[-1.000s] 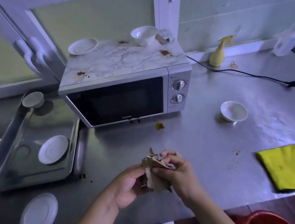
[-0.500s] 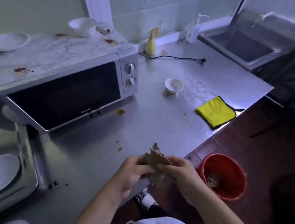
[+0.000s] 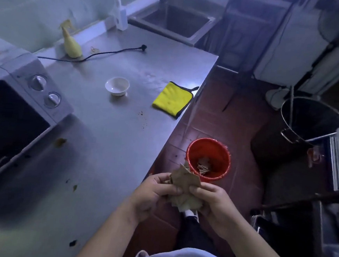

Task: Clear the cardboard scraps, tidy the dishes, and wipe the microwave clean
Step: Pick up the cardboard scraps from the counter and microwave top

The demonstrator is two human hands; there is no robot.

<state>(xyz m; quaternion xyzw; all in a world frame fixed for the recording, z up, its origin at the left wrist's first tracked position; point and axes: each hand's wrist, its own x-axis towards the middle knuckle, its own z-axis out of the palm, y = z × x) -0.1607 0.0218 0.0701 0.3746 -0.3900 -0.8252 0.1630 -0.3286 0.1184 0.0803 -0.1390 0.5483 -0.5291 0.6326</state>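
Head view, left hand (image 3: pixel 153 192) and right hand (image 3: pixel 211 200) both grasping a bunch of cardboard scraps (image 3: pixel 184 182) past the surface (image 3: pixel 107 135) edge, just before the red bucket (image 3: pixel 208 159) on the floor, more scraps inside, microwave (image 3: pixel 14 104) at left, white bowl (image 3: pixel 117 86) near yellow cloth (image 3: pixel 173 99)

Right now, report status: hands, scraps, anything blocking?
Left hand, right hand both gripping cardboard scraps. Red bucket on floor beyond, holding scraps. Nothing in the way.

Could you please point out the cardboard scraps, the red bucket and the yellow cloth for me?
cardboard scraps (image 3: pixel 184 179): head view, middle of the topmost brown piece.
red bucket (image 3: pixel 221 152): head view, inner red wall on its right side.
yellow cloth (image 3: pixel 172 100): head view, centre of the yellow face.
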